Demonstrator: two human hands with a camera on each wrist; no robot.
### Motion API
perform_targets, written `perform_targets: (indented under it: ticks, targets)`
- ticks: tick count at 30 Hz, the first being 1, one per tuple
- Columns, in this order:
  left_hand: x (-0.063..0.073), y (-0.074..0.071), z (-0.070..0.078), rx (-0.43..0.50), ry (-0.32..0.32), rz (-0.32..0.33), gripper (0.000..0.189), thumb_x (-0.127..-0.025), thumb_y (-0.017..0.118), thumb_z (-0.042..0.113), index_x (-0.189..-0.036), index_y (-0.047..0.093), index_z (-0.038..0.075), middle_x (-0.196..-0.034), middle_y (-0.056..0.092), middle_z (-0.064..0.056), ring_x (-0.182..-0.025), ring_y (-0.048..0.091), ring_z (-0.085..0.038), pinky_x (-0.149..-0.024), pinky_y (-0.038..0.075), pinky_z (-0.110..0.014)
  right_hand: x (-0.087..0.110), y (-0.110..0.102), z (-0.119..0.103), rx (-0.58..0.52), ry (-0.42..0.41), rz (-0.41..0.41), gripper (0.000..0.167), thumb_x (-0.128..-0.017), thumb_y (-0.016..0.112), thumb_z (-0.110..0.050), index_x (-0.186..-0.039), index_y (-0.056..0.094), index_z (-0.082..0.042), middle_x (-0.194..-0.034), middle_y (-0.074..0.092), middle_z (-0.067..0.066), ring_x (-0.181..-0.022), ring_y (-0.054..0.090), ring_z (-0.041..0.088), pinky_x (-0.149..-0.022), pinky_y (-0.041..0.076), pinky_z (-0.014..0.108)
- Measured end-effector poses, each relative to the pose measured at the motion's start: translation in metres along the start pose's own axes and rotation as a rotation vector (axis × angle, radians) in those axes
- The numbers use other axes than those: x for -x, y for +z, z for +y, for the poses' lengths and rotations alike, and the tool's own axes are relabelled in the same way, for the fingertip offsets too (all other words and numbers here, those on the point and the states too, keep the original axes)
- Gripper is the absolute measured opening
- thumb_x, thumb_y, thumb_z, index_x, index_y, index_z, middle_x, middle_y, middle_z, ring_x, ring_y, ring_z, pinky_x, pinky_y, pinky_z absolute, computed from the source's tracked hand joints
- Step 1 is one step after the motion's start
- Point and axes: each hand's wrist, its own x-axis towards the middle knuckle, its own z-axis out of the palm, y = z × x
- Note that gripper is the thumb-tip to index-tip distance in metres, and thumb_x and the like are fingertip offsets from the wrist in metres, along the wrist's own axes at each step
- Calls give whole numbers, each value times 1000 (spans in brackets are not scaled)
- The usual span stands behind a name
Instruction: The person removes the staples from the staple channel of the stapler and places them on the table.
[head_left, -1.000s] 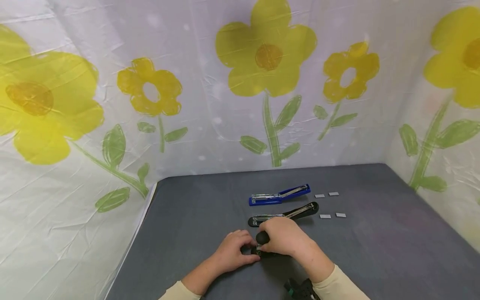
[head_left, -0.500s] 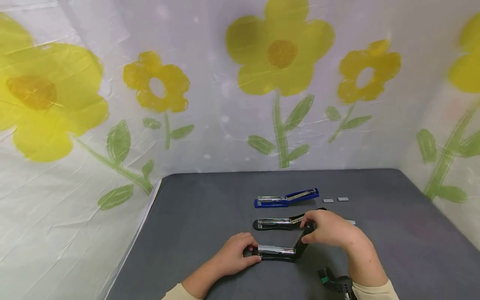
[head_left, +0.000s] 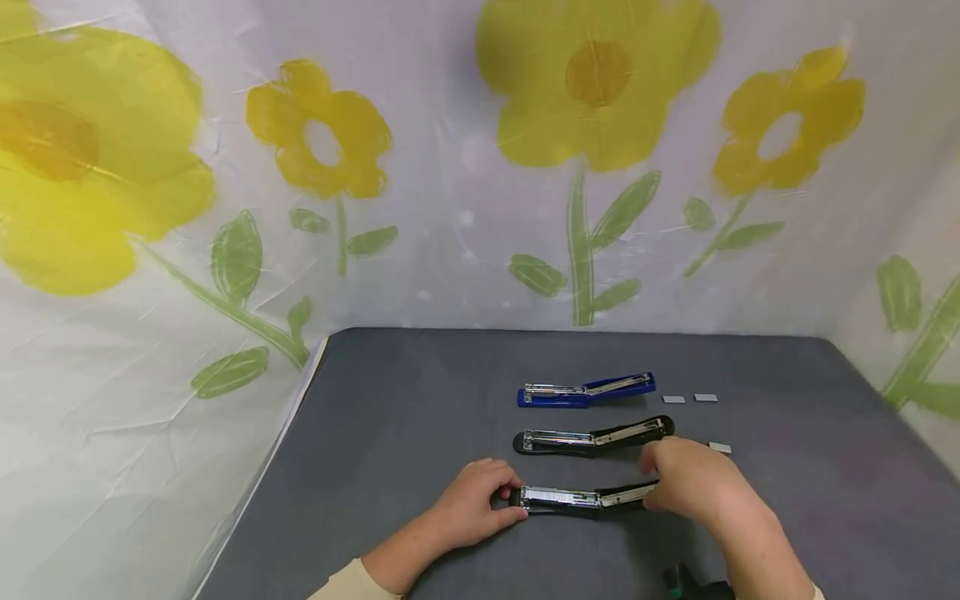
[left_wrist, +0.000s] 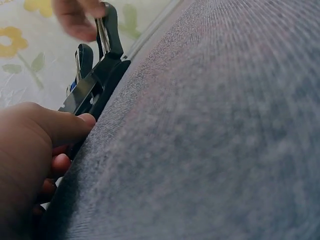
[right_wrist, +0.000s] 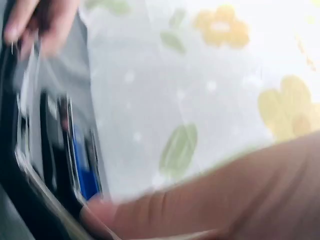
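Note:
Nearest me on the table lies a black stapler (head_left: 562, 500) folded wide open, a pale staple strip showing along its metal channel. My left hand (head_left: 476, 504) holds the stapler's left end between thumb and fingers. At the opposite end, my right hand (head_left: 693, 483) pinches the tip of the swung-back top arm (left_wrist: 107, 30). Its fingertips are partly hidden in the head view, and the right wrist view is blurred. Behind it lie a second opened black stapler (head_left: 558, 442) and an opened blue stapler (head_left: 555, 398).
Two small staple strips (head_left: 673, 399) lie right of the blue stapler. Another strip (head_left: 719, 447) shows just beyond my right hand. A dark strap-like object (head_left: 693, 583) is by my right forearm. A flower-printed cloth (head_left: 450, 208) rises behind the grey table (head_left: 405, 392).
My right hand has swung the near stapler's top arm over to the right, from folded upright to nearly flat. My left hand keeps its hold on the left end. The head view has shifted slightly.

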Motion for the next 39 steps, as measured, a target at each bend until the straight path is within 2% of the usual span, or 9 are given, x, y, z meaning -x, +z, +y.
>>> perform_targets:
  ticks: [2, 4, 6, 8, 13, 21, 28, 33, 39]
  targets:
    - [3, -1, 3, 0, 2, 8, 22, -86, 85, 29, -99, 69, 19, -82, 52, 14, -79, 46, -1, -80, 39, -27, 4, 2, -13, 29, -101, 92, 27, -80, 87, -20, -103, 75, -11, -104, 68, 1, -95, 66, 28, -79, 53, 49]
    - [5, -2, 6, -5, -1, 11, 23, -86, 85, 29, -99, 69, 20, -82, 52, 14, -78, 46, -1, -79, 38, -27, 7, 6, -26, 38, -191, 170, 22, -83, 85, -22, -102, 77, -13, -101, 67, -4, -93, 66, 23, -79, 53, 45]
    - [5, -3, 8, -12, -2, 12, 23, -86, 85, 29, -99, 69, 21, -82, 51, 14, -78, 45, -1, -79, 38, -26, 7, 12, -36, 16, -254, 191, 12, -86, 82, -17, -97, 79, -15, -92, 64, -10, -84, 63, 14, -75, 52, 39]
    - [5, -4, 10, -20, 0, 15, 23, -86, 85, 30, -99, 68, 21, -82, 50, 14, -78, 45, -1, -79, 37, -26, 6, 17, -43, -5, -277, 174, 5, -87, 80, -14, -91, 79, -17, -84, 62, -14, -74, 56, 6, -69, 50, 34]
    - [3, -3, 14, -17, 7, 5, 24, -85, 86, 31, -99, 68, 22, -82, 49, 14, -77, 44, -2, -77, 37, -26, 6, 34, -49, -32, -254, 113, 15, -86, 77, -10, -76, 78, -21, -69, 59, -17, -60, 46, 2, -59, 44, 30]
    - [5, 2, 17, -5, 70, 21, 25, -83, 87, 30, -97, 69, 20, -81, 52, 12, -77, 45, -2, -77, 39, -25, 12, 55, -59, -25, -64, 134, 32, -87, 75, -11, -59, 65, -21, -54, 48, -10, -50, 43, 11, -50, 38, 33]
    - [6, 3, 15, 12, 42, 25, 25, -83, 87, 29, -97, 69, 21, -81, 52, 12, -78, 47, -2, -78, 38, -25, 6, 60, -61, -131, 25, 167, 20, -84, 84, -23, -68, 73, -20, -64, 60, -10, -58, 49, 10, -56, 43, 34]
    - [12, 1, 13, 26, 5, 2, 23, -85, 85, 31, -98, 68, 23, -81, 52, 11, -77, 45, -1, -76, 36, -24, 7, 71, -61, -195, 33, 222, 20, -80, 88, -22, -70, 71, -21, -64, 59, -13, -57, 49, 8, -56, 42, 33]
    - [13, -1, 13, 23, 27, 20, 24, -84, 87, 29, -97, 68, 22, -81, 53, 11, -77, 46, -2, -75, 36, -24, 5, 76, -62, -257, -16, 292, 25, -81, 88, -16, -69, 66, -22, -61, 56, -16, -56, 47, 6, -58, 41, 30]
